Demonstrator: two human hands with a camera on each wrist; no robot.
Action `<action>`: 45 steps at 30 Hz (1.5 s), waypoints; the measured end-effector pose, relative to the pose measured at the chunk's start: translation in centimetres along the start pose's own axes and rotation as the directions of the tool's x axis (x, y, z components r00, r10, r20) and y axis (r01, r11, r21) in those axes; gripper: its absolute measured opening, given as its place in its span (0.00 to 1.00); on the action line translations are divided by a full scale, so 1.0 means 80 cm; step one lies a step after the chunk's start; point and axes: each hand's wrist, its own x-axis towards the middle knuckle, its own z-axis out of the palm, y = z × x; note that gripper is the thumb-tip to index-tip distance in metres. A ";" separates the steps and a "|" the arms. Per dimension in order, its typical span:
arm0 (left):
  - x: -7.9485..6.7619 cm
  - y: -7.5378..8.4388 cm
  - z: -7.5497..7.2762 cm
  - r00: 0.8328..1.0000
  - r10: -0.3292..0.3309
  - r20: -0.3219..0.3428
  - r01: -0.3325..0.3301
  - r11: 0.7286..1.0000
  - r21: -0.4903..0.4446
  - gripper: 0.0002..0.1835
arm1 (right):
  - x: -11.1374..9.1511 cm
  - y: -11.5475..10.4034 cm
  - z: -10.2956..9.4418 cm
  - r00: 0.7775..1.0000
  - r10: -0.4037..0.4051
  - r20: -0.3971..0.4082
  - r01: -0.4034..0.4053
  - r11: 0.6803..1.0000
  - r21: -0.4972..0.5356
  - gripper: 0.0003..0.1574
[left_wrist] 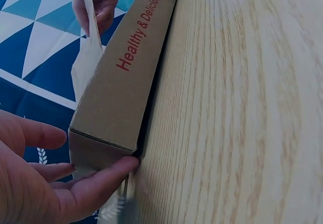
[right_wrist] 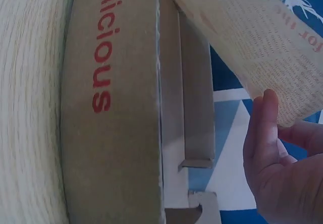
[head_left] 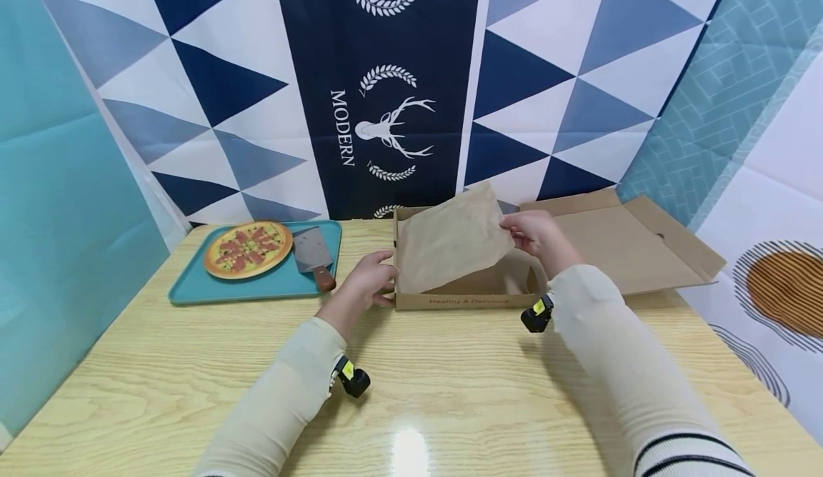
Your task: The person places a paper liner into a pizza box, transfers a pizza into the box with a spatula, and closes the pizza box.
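An open cardboard pizza box [head_left: 411,301] with "Healthy & Delicious" on its front wall lies near the back of the table. My right hand [head_left: 539,236] pinches the right edge of a brown sheet of paper [head_left: 450,241]. That side of the sheet is raised and its left part lies over the box. In the right wrist view, printed text shows on the sheet [right_wrist: 282,47] by the thumb and fingers. At the box's left side wall, my left hand [head_left: 369,278] rests with its fingers extended, one fingertip at the lower front corner in the left wrist view.
Left of the box, a teal tray [head_left: 186,288] bears a pizza [head_left: 249,250] and a pizza server [head_left: 313,252] with a wooden handle. The box's lid [head_left: 643,248] lies folded out to the right. A patterned cloth [head_left: 386,48] hangs behind the table [head_left: 450,391].
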 end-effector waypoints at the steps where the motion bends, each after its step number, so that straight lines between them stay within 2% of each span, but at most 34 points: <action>1: 0.000 0.000 0.000 1.000 -0.002 0.002 0.002 1.000 0.001 0.33 | 0.001 0.000 0.002 1.000 0.002 -0.006 -0.002 1.000 -0.014 0.02; 11: 0.001 -0.001 0.002 1.000 0.007 0.011 -0.007 1.000 0.012 0.35 | 0.006 0.001 0.009 0.999 -0.003 -0.040 -0.003 0.989 -0.146 0.10; 18: 0.001 0.000 0.002 1.000 0.011 0.007 -0.011 1.000 0.016 0.35 | 0.008 0.002 0.013 0.996 -0.043 -0.072 0.019 0.952 -0.306 0.21; 22: 0.002 -0.001 0.002 1.000 0.012 0.004 -0.012 1.000 0.022 0.35 | 0.011 0.001 0.017 0.994 -0.060 -0.093 0.021 0.927 -0.374 0.19; 26: 0.002 -0.002 0.002 1.000 0.007 0.000 -0.007 1.000 0.030 0.34 | 0.015 0.000 0.019 0.991 -0.060 -0.117 0.003 0.903 -0.430 0.12; 28: 0.003 -0.002 0.002 1.000 0.007 0.001 -0.007 0.999 0.036 0.34 | 0.017 0.000 0.018 0.989 -0.058 -0.135 -0.012 0.883 -0.470 0.08; 30: 0.003 -0.002 0.002 1.000 0.004 0.002 -0.004 0.999 0.040 0.34 | 0.020 0.001 0.017 0.987 -0.062 -0.151 -0.027 0.850 -0.527 0.05; 34: 0.002 -0.002 0.002 1.000 0.001 0.003 -0.001 0.999 0.045 0.34 | 0.025 0.002 0.013 0.981 -0.073 -0.181 -0.068 0.743 -0.666 0.06; 37: 0.002 -0.001 0.002 1.000 -0.002 -0.003 0.002 0.999 0.050 0.34 | 0.026 0.004 0.012 0.979 -0.062 -0.192 -0.098 0.684 -0.723 0.08; 41: 0.004 -0.001 0.002 1.000 -0.002 -0.010 0.002 0.998 0.060 0.35 | 0.026 0.004 0.014 0.978 -0.026 -0.209 -0.139 0.669 -0.730 0.15; 45: 0.005 -0.001 0.002 1.000 -0.002 -0.014 0.003 0.998 0.060 0.35 | 0.027 0.003 0.015 0.980 0.018 -0.197 -0.160 0.659 -0.735 0.17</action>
